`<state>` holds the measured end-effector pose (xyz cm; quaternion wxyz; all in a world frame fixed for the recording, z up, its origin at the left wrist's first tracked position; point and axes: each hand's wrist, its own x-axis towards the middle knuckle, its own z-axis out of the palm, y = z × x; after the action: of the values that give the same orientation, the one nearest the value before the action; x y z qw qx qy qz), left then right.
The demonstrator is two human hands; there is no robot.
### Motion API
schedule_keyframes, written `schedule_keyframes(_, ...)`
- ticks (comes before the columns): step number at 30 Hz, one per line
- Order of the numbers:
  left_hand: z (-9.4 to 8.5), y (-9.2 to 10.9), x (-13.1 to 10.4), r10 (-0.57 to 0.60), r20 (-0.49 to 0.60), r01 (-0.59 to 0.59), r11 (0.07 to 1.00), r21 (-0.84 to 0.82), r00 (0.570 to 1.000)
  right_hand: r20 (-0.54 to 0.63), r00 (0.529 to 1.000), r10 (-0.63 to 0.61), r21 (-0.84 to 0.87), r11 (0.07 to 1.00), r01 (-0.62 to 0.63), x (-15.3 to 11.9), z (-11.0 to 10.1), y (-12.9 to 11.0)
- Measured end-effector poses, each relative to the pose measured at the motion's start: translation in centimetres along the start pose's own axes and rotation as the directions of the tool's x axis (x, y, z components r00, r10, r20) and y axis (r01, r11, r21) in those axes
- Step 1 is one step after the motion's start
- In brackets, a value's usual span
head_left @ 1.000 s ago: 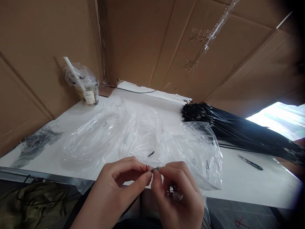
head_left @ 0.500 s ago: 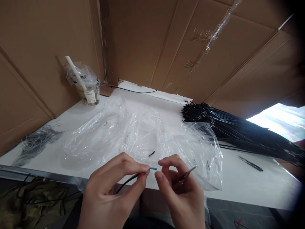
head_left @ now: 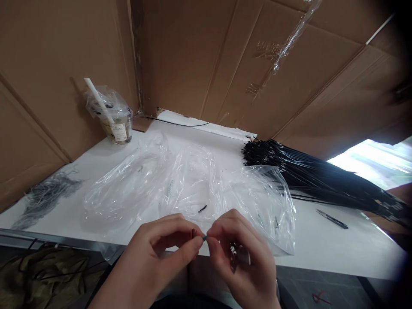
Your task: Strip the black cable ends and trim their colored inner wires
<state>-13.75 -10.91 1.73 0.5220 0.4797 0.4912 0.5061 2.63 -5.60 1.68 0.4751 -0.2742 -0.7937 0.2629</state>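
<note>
My left hand [head_left: 164,253] pinches the end of a thin cable between thumb and forefinger. A short teal wire [head_left: 204,237] bridges the small gap between both hands' fingertips. A dark red bit [head_left: 193,234] shows behind the left thumb. My right hand [head_left: 244,253] has its thumb and forefinger closed on the other end of the teal wire. Tucked in the right palm is a small metal tool [head_left: 234,261], mostly covered by the fingers, its kind unclear. Most of the cable is hidden by the left hand.
Clear plastic bags [head_left: 125,189] cover the white table [head_left: 322,249], with a dark offcut [head_left: 202,209] on them. Black cables [head_left: 305,171] lie bundled at right, near a slim dark tool [head_left: 332,219]. At left are a bagged cup [head_left: 120,132] and tangled grey strands [head_left: 48,195]. Cardboard walls [head_left: 186,56] stand behind.
My right thumb and forefinger, apart before, have closed on the teal wire's tip. The metal tool in the right palm has turned. The view has shifted slightly.
</note>
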Motion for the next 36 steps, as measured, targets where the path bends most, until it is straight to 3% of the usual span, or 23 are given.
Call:
schedule_keyframes(2,-0.3,0.2,0.2,-0.054,0.022,0.056,0.996,-0.067,0.998,0.062,0.998,-0.029,0.001,1.0,0.029,0.3,-0.3,0.0)
schedule_keyframes(4,-0.4,0.4,0.3,-0.031,-0.012,0.03,0.997,-0.065,0.999,0.087,0.996,-0.024,0.02,1.0,0.022,0.5,-0.5,0.0)
schedule_keyframes(8,-0.1,0.4,0.3,0.07,-0.1,-0.069,0.997,0.014,0.992,0.061,0.994,0.092,0.099,0.99,-0.098,0.5,-0.4,0.1)
schedule_keyframes(13,0.2,0.3,0.3,0.056,-0.13,-0.062,0.997,-0.042,0.99,0.031,0.976,0.217,0.194,0.956,-0.219,0.1,0.2,-0.3)
schedule_keyframes(18,-0.1,0.0,0.2,-0.01,0.011,0.012,0.987,-0.162,1.0,0.053,0.972,0.229,0.245,0.941,-0.235,0.0,0.2,-1.0)
schedule_keyframes(24,0.1,-0.1,0.2,-0.031,0.075,0.053,0.948,-0.313,0.997,0.013,0.976,0.217,0.224,0.951,-0.214,-0.4,0.0,-1.6)
schedule_keyframes(27,0.1,-0.1,0.1,-0.042,0.151,0.096,0.924,-0.37,0.988,0.052,0.968,0.244,0.261,0.933,-0.249,-0.7,0.0,-1.6)
schedule_keyframes(32,-0.2,-0.2,-0.2,-0.076,0.23,0.175,0.877,-0.447,0.97,0.072,0.979,0.189,0.239,0.95,-0.201,-0.9,-0.1,-1.4)
schedule_keyframes(36,0.0,0.1,-0.3,-0.09,0.196,0.166,0.893,-0.418,0.977,-0.009,0.983,0.185,0.229,0.957,-0.178,-1.3,0.8,-1.2)
